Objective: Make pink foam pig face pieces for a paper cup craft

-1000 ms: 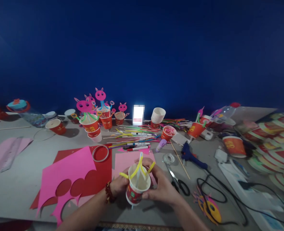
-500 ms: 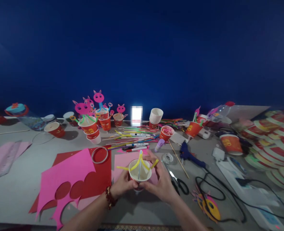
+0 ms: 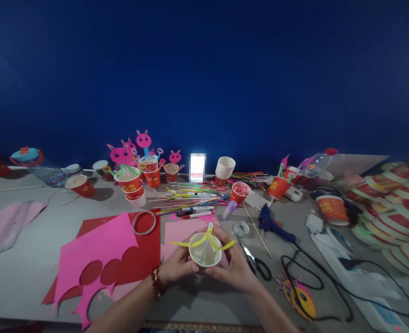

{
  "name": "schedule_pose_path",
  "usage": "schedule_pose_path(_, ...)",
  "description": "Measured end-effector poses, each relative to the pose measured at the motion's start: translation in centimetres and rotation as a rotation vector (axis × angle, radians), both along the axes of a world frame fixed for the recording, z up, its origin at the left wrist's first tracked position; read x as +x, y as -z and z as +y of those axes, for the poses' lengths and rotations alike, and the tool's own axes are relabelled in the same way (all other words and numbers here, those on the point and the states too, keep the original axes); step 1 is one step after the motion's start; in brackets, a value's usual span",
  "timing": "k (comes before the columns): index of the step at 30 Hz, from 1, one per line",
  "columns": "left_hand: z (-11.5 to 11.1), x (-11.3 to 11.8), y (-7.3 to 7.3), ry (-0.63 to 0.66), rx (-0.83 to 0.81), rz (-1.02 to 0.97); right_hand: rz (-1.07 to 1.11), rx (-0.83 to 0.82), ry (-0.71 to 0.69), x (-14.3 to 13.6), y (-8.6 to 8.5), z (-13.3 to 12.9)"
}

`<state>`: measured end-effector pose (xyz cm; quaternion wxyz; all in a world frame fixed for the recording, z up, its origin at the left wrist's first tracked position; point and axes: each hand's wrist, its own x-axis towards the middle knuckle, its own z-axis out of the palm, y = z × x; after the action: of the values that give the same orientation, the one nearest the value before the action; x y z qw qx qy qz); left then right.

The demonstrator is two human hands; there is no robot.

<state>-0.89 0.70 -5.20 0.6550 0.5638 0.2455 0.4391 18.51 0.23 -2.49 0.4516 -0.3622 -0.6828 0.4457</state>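
Observation:
A paper cup [image 3: 206,259] sits between my two hands near the table's front. Yellow pipe cleaners [image 3: 200,241] rise from it to a peak and stick out over the rim on both sides, with a thin pale-blue strip running down inside. My left hand [image 3: 178,268] wraps the cup's left side, thumb near the front rim. On the right side my right hand [image 3: 235,270] grips it, thumb also at the front. Most of the cup's outer wall is hidden by my fingers. Light pink paper [image 3: 178,231] lies beneath and behind.
Scissors [image 3: 259,266], a blue glue gun [image 3: 273,226] and a black cord lie right. Pink and red sheets [image 3: 142,259] are left. Behind stand cups with pink animal faces [image 3: 143,140], pipe cleaners and pens [image 3: 195,194], and stacked cups [image 3: 225,167]. Many cups pile up far right [image 3: 394,203].
The cup has shifted slightly right and tilted, with its yellow peak a little lower and further right. Both hands still hold it.

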Motion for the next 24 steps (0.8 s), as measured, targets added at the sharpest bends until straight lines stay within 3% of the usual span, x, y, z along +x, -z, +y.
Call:
schedule_pose_path(2,0.1,-0.1,-0.3,-0.071,0.123,-0.022,0.037,0.004,0.041,0.2,0.3,0.0)
schedule_pose_path(6,0.3,-0.3,-1.0,-0.341,0.329,-0.001,0.102,0.017,0.058,0.8,0.8,0.1)
schedule_pose_path(11,0.2,-0.1,-2.1,-0.550,0.326,0.128,-0.017,0.074,0.126,0.5,0.3,-0.1)
schedule_pose_path(16,0.1,-0.4,-3.8,-0.571,0.270,0.318,-0.157,0.162,0.174,0.0,-0.5,-0.1)
schedule_pose_path(24,-0.5,-1.0,-7.8,-0.425,0.391,0.733,-0.249,0.293,0.222,-0.1,-0.8,-0.1)
